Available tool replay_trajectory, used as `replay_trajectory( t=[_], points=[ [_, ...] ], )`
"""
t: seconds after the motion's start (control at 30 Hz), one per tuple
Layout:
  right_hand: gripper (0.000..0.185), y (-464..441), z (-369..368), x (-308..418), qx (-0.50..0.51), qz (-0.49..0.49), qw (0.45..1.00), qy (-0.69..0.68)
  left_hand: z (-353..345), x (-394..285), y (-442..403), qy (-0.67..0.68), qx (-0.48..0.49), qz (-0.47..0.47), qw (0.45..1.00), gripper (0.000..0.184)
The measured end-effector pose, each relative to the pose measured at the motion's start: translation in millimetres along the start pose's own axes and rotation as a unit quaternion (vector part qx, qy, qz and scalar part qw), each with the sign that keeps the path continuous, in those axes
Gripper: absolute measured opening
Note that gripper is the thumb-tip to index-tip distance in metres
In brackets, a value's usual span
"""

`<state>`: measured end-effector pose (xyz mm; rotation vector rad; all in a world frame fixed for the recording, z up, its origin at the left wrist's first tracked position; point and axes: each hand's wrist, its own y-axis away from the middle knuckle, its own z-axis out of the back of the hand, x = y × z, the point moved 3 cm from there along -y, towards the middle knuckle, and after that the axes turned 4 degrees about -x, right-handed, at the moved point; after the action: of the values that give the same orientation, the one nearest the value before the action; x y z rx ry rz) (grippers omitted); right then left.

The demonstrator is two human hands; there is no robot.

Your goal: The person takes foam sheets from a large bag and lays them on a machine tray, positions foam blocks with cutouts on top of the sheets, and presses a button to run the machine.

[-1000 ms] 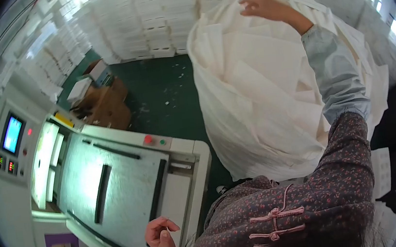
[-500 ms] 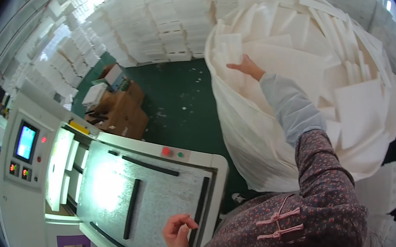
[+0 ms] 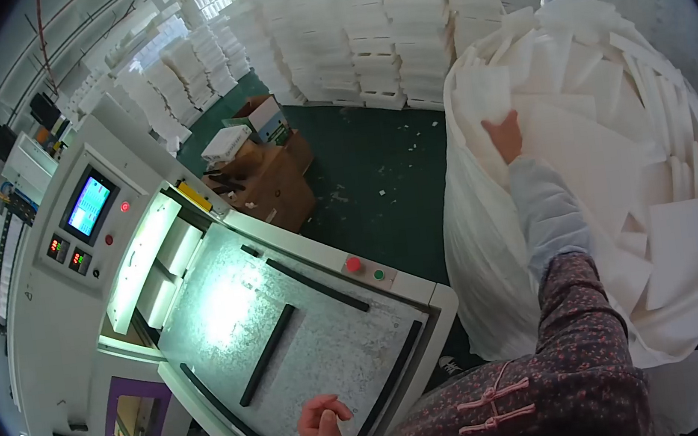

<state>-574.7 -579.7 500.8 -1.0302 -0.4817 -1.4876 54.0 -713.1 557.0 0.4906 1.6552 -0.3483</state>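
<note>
My right hand (image 3: 505, 136) reaches into a big white bag (image 3: 486, 271) filled with white foam sheets (image 3: 581, 135). Its thumb and forefinger are spread, at the lower edge of an upright foam sheet (image 3: 483, 89) by the bag's left rim; the other fingers are hard to see. Close to my body, my left hand (image 3: 325, 432) hovers over the near end of a machine's metal plate (image 3: 345, 330). Its fingers are curled in toward the thumb, and I see nothing held in them. Black strips (image 3: 267, 354) lie on the plate.
A control panel with a lit screen (image 3: 89, 206) stands on the left. On the machine's frame sit a red button (image 3: 353, 265) and a green button (image 3: 379, 275). Cardboard boxes (image 3: 272, 188) rest on the green floor beyond, before tall stacks of white foam (image 3: 393, 41).
The view has swung left, so the machine and bag appear farther right. My right hand stays at the same foam sheet by the bag's rim. My left hand stays curled over the plate.
</note>
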Motion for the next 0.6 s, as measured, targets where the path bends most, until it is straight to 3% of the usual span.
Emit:
replay_trajectory(
  t=[0.07,0.17,0.27,0.37,0.4,0.47,0.5,0.57,0.6],
  points=[
    [0.065,-15.6,41.1,31.9,-0.088,0.052,0.994,-0.029,-2.8,-0.6,-9.3,0.009,0.022,0.002,1.0,0.022],
    [0.07,-55.7,119.6,78.9,-0.121,0.15,0.976,-0.1,-17.0,-4.2,-33.9,0.036,0.082,0.001,0.996,0.024],
    [0.068,-7.9,202.0,152.2,-0.103,0.2,0.965,-0.135,-31.7,6.9,-57.9,0.056,0.104,0.006,0.993,0.026],
    [0.062,81.3,222.6,185.1,-0.133,0.393,0.905,-0.089,-58.7,15.7,-85.2,0.164,0.214,0.027,0.963,0.053],
    [0.058,107.6,211.6,178.2,-0.115,0.488,0.858,-0.11,-65.7,17.5,-94.5,0.179,0.227,0.052,0.956,0.064],
    [0.052,158.9,195.1,187.2,0.042,0.724,0.681,-0.098,-72.7,19.9,-110.7,0.283,0.27,0.064,0.918,0.08],
    [0.046,177.5,167.6,161.2,0.132,0.722,0.678,-0.036,-77.7,15.3,-110.5,0.337,0.273,0.051,0.9,0.084],
    [0.041,250.7,157.6,158.8,-0.024,0.823,0.566,-0.038,-67.5,15.8,-108.0,0.364,0.213,0.048,0.905,0.08],
    [0.038,269.3,143.3,147.9,-0.016,0.841,0.54,-0.026,-61.8,17.6,-106.4,0.389,0.173,0.054,0.903,0.076]
  ],
)
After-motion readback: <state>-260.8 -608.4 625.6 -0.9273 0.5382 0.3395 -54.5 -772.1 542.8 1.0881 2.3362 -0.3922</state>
